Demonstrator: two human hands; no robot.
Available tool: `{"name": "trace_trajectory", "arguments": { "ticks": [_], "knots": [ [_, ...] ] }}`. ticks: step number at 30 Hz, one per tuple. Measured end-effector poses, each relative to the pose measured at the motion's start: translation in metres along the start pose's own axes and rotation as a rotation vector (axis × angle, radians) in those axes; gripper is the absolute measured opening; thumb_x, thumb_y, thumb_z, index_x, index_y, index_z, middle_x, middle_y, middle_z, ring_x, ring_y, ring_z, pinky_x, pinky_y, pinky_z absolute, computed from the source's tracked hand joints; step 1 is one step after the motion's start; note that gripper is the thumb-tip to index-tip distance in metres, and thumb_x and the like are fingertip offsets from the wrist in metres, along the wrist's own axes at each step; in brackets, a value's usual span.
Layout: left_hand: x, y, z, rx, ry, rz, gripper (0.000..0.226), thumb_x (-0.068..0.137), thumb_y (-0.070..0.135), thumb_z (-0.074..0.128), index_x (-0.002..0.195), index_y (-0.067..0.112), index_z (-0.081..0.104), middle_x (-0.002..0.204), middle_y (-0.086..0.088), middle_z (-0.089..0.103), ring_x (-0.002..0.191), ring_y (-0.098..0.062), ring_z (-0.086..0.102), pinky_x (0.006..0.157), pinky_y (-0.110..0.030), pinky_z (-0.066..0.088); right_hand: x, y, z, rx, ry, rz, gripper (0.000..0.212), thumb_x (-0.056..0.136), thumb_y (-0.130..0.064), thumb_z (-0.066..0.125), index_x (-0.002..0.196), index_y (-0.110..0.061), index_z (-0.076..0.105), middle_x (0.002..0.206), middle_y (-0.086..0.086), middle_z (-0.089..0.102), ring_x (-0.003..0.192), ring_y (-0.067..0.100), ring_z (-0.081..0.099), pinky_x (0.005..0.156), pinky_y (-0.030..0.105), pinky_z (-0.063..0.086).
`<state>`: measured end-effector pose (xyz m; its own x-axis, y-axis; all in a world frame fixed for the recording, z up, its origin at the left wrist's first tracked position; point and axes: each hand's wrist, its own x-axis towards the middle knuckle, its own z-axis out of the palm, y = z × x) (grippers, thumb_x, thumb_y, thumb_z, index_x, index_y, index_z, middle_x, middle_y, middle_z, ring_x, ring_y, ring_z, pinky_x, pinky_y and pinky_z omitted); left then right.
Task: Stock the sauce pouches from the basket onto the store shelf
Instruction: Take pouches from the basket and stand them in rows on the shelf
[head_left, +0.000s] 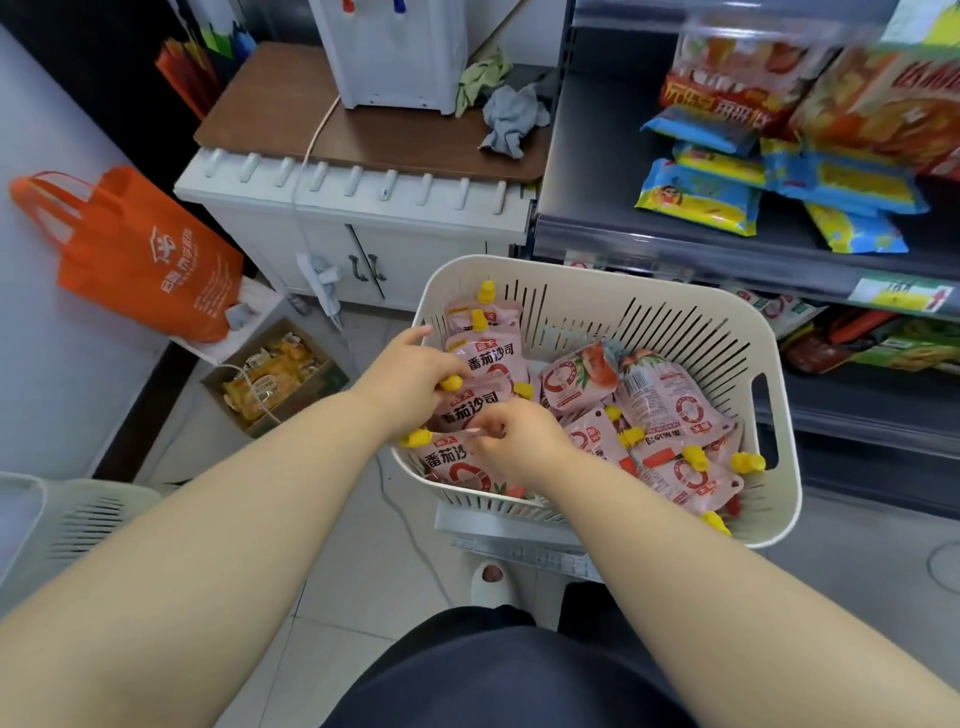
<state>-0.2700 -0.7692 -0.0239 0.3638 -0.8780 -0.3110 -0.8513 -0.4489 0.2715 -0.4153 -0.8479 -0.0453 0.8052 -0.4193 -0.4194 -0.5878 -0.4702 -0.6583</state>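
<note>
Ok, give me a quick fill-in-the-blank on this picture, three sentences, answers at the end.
The sauce pouches have ___ caps.
The tote bag on the left is ___.
The left hand and right hand both reach into the ___.
Answers: yellow, orange, basket.
</note>
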Motion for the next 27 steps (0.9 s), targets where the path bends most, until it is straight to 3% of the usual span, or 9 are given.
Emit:
{"name": "trace_trajectory", "arguments": {
  "ticks": [3,6,10,14,17,20,22,24,27],
  "knots": [
    [0.001,0.002,0.005,-0.009,0.054,-0.038,0.032,0.090,0.015,0.053,0.117,0.030,0.062,0.119,0.006,0.065,0.142,-0.024,0.020,0.116,-0.028,0.007,-0.001,0.002,-0.001,-0.004,-0.023,-0.003,0.031,0.089,-0.028,0.060,0.060,-0.023,0.050,0.069,-0.005,0.046,0.066,0.014,0.044,0.062,0.027,0.036],
    [0.002,0.005,0.008,0.031,0.101,-0.056,0.028,0.094,0.032,0.051,0.120,0.026,0.055,0.106,0.005,0.070,0.134,-0.017,0.038,0.116,-0.025,0.007,-0.009,0.014,-0.015,0.077,0.030,0.083,0.013,0.092,-0.012,0.050,0.081,-0.012,0.059,0.080,0.001,0.049,0.077,0.019,0.045,0.057,0.025,0.034],
    [0.003,0.007,0.009,0.060,0.134,-0.046,0.040,0.093,0.040,0.048,0.128,0.021,0.044,0.096,0.000,0.072,0.127,-0.017,0.047,0.118,-0.027,0.009,-0.014,0.046,-0.030,0.249,0.240,0.311,0.019,0.092,-0.004,0.035,0.091,-0.005,0.053,0.087,0.009,0.057,0.081,0.025,0.050,0.064,0.034,0.040],
    [0.005,0.010,0.013,0.149,0.107,-0.081,0.049,0.094,0.037,0.048,0.137,0.017,0.035,0.094,-0.003,0.072,0.129,-0.023,0.045,0.118,-0.030,0.012,-0.012,0.062,-0.040,0.369,0.357,0.399,0.021,0.096,-0.016,0.038,0.102,-0.008,0.055,0.104,0.010,0.058,0.096,0.029,0.052,0.076,0.037,0.041],
    [0.004,0.029,0.019,0.257,0.101,-0.117,0.052,0.092,0.022,0.052,0.138,0.011,0.030,0.087,-0.005,0.071,0.129,-0.030,0.045,0.114,-0.032,-0.004,-0.014,0.063,-0.037,0.462,0.369,0.378,0.020,0.090,-0.031,0.055,0.085,-0.012,0.054,0.085,0.006,0.059,0.082,0.025,0.054,0.072,0.036,0.042],
    [0.003,0.051,0.027,-0.026,0.138,-0.170,0.059,0.091,0.014,0.054,0.142,0.021,0.025,0.111,-0.011,0.067,0.139,-0.032,0.028,0.114,-0.038,0.024,-0.017,0.060,-0.034,0.488,0.371,0.338,0.019,0.090,-0.038,0.056,0.095,-0.021,0.065,0.085,0.001,0.061,0.081,0.022,0.054,0.071,0.033,0.042],
    [0.003,0.059,0.030,-0.412,0.161,-0.239,0.061,0.090,0.023,0.060,0.142,0.024,0.028,0.109,-0.007,0.066,0.121,-0.027,0.051,0.096,-0.037,0.043,-0.018,0.060,-0.036,0.554,0.429,0.367,0.029,0.095,-0.030,0.051,0.118,-0.019,0.064,0.103,0.010,0.066,0.098,0.031,0.059,0.082,0.039,0.046],
    [0.004,0.061,0.033,-0.777,0.139,-0.370,0.059,0.085,0.030,0.067,0.137,0.020,0.041,0.111,-0.001,0.065,0.108,-0.018,0.058,0.088,-0.030,0.044,-0.018,0.066,-0.038,0.671,0.484,0.444,0.034,0.096,-0.027,0.049,0.125,-0.013,0.060,0.120,0.013,0.063,0.115,0.034,0.055,0.097,0.043,0.045],
    [0.011,0.054,0.039,-0.896,0.038,-0.472,0.056,0.087,0.030,0.064,0.136,0.009,0.046,0.137,-0.006,0.053,0.124,-0.023,0.050,0.102,-0.034,0.039,-0.013,0.078,-0.036,0.885,0.508,0.544,0.039,0.091,-0.038,0.054,0.117,-0.010,0.061,0.113,0.013,0.067,0.109,0.033,0.060,0.097,0.051,0.046]
  ]
}}
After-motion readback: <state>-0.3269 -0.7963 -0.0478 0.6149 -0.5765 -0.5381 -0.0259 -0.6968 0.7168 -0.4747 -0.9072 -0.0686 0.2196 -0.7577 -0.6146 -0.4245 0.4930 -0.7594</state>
